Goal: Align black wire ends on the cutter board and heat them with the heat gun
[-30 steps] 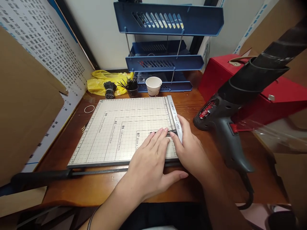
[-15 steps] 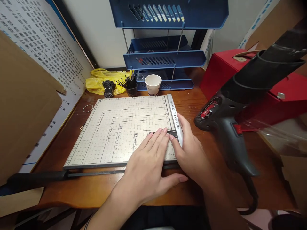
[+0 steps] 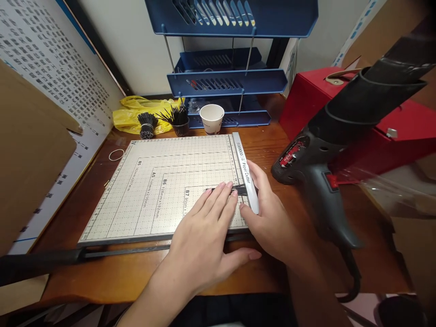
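Observation:
A paper cutter [image 3: 112, 200] with a gridded cream board lies flat on the desk. Under the fingertips of my left hand [image 3: 204, 231] is a bundle of thin black strands [image 3: 241, 190], partly hidden. That hand lies flat over them, fingers stretched out and thumb pointing right. The strands' right ends reach the metal guide strip [image 3: 244, 170] along the board's right edge. My right hand [image 3: 272, 218] wraps round this strip, its thumb on the board side just below the strands and its fingers on the outer side. The cutter's blade arm [image 3: 41, 260] is lowered along the board's front.
Behind the cutter stand a tied black bundle [image 3: 147, 125], a small cup of black strands [image 3: 180, 122] and a white paper cup [image 3: 211, 119]. Blue tiered trays [image 3: 228, 84] rise behind. At the right, a heat gun [image 3: 316, 168] leans before a red box [image 3: 402, 127].
My right thumb has slid off the strands toward me, so more of their right ends show. The left hand stays flat on them. The whole view has shifted slightly.

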### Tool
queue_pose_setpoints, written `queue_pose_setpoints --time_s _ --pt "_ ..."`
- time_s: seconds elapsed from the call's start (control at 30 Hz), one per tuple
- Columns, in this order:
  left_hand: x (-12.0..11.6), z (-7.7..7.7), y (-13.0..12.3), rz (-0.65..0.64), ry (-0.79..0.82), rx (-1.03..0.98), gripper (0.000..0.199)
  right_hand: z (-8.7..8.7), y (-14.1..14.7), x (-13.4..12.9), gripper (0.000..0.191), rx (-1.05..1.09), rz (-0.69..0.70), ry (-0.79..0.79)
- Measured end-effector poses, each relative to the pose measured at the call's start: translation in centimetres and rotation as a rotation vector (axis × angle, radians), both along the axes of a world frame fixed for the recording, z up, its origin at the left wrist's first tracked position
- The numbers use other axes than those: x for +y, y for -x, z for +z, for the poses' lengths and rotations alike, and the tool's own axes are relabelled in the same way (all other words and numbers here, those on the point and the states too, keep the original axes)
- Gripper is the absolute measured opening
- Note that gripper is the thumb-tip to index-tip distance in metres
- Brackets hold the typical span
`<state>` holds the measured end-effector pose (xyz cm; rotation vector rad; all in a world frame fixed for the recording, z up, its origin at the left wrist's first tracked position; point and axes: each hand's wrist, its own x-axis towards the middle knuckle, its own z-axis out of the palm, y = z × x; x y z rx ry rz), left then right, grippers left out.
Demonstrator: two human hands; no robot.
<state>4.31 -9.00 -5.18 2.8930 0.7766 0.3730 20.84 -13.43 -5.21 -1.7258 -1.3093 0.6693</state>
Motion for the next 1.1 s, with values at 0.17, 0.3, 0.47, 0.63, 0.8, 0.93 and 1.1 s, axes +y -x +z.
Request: queue_pose_setpoints --time_s 0.17,0.3,0.47,0.63,0.8,0.93,1.1 --pt "0.0 0.0 0.0 0.001 -0.031 0.004 0.097 -0.1 0.0 -0.1 0.077 0.051 -0.018 -0.009" --pt "0.0 -0.1 0.1 -0.005 -0.061 0.011 0.096 -0.3 0.0 0.0 0.074 0.053 -0.052 -0.019" --pt "0.0 -0.2 0.1 -0.004 -0.071 0.017 0.096 -0.5 0.0 0.1 0.072 0.022 -0.07 -0.041" --pt "0.1 0.2 0.2 -0.018 -0.043 0.02 0.095 -0.5 0.1 0.2 0.071 0.0 -0.089 -0.044" --pt "0.2 0.7 0.2 0.048 0.034 -0.124 0.062 -0.4 0.3 0.2 0.071 0.006 -0.094 -0.038" --pt "0.8 0.9 -0.4 0.14 -0.026 -0.28 0.021 -0.3 0.2 0.1 0.072 0.0 -0.086 -0.032" --pt "2.1 0.9 -1.7 0.099 -0.089 -0.248 0.013 -0.4 0.1 0.1 0.07 0.003 -0.093 -0.037"
